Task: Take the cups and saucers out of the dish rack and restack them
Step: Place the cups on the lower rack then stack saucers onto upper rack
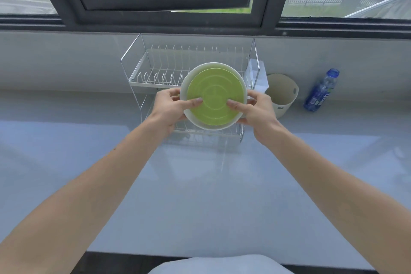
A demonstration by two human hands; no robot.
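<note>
L hand (170, 105) clamps the left rim of the saucer stack (212, 95), thumb on the green face, fingers behind. Stack sits between both grips, tilted w/ face toward the camera, in front of the dish rack (155, 66), off its tiers. R hand (255, 108) mirrors it on the right rim, thumb on top. Both equally near; next move prob lowers it toward the counter (200, 184). Cups not visible.

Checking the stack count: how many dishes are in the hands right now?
2 visible. A green saucer lies on a larger white dish, held together by the left hand and right hand in front of the dish rack. More could be hidden beneath.
</note>
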